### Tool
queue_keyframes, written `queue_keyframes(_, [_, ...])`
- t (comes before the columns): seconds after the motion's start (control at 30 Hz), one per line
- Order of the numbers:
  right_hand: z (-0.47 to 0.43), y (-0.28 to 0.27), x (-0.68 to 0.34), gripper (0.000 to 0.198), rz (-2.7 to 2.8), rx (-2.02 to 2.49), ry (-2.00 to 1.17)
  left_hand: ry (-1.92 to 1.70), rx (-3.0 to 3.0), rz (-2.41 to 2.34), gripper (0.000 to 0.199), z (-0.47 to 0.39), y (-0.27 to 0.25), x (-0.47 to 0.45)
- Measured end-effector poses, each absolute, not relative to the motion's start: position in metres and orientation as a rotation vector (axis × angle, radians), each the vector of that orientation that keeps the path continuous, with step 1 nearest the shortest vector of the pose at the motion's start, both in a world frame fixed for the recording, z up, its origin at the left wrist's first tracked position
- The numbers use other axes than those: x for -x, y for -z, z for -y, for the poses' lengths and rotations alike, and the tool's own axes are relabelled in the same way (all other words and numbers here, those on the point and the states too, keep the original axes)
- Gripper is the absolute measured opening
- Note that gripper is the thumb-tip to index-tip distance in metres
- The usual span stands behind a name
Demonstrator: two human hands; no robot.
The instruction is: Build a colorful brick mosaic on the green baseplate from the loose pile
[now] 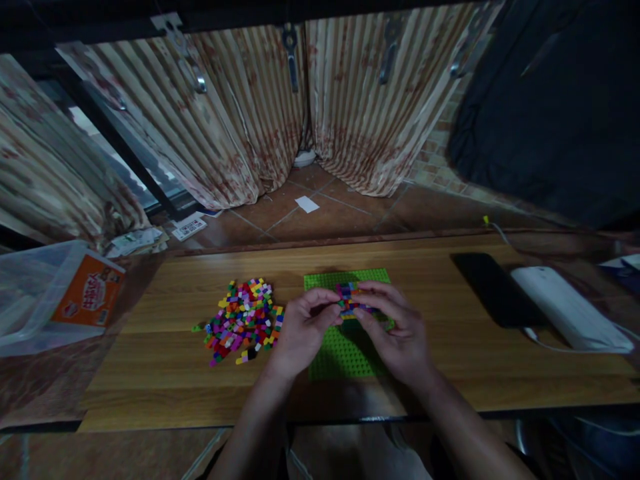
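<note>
A green studded baseplate (pixel 345 357) lies on the wooden table in front of me. Over its upper part is a small build of multicoloured toy bricks (pixel 346 291), partly covered by my fingers. My left hand (pixel 303 330) is closed in a pinch at the build's left side, with a tiny green brick just showing at the fingertips. Curled around the right side of the build, my right hand (pixel 403 330) grips it between thumb and fingers. Whether the build is fixed to the baseplate or raised off it, I cannot tell.
A heap of loose coloured bricks (pixel 245 317) spreads left of the baseplate. A clear plastic bin (pixel 45 280) with an orange label stands at the far left. On the right lie a black phone (pixel 495 287) and a white power strip (pixel 567 307) with cables.
</note>
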State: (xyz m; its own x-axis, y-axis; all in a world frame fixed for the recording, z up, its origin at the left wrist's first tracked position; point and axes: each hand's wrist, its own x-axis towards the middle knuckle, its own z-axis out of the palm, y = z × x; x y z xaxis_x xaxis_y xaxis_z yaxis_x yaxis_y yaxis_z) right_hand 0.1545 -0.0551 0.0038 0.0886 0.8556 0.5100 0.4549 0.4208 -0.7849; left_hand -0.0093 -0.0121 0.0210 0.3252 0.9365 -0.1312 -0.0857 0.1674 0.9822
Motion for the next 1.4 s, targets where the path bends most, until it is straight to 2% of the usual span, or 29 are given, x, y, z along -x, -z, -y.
queue_keyframes(0.17, [0.057, -0.003, -0.153, 0.029, 1.697, 1.178, -0.339, -0.859, -1.174, -0.884, 0.014, 0.013, -0.018, 0.01])
queue_keyframes(0.5, [0.056, -0.003, -0.151, 0.019, 1.597, 1.153, -0.477, -0.861, -1.046, -0.886, 0.017, 0.016, -0.023, 0.008])
queue_keyframes(0.83, [0.057, -0.003, -0.151, 0.025, 1.634, 1.133, -0.412, -0.849, -0.919, -0.897, 0.029, 0.017, -0.022, 0.004])
queue_keyframes(1.17, [0.056, -0.001, -0.161, 0.017, 1.679, 1.187, -0.397, -0.853, -1.023, -0.962, 0.023, 0.017, -0.022, 0.001])
queue_keyframes(1.3, [0.052, 0.005, -0.174, 0.009, 1.456, 1.33, -0.367, -0.908, -1.07, -1.039, 0.019, 0.013, -0.02, 0.003])
queue_keyframes(1.4, [0.049, 0.012, -0.181, 0.005, 1.289, 1.433, -0.456, -0.95, -1.102, -1.139, 0.015, 0.009, -0.015, 0.006])
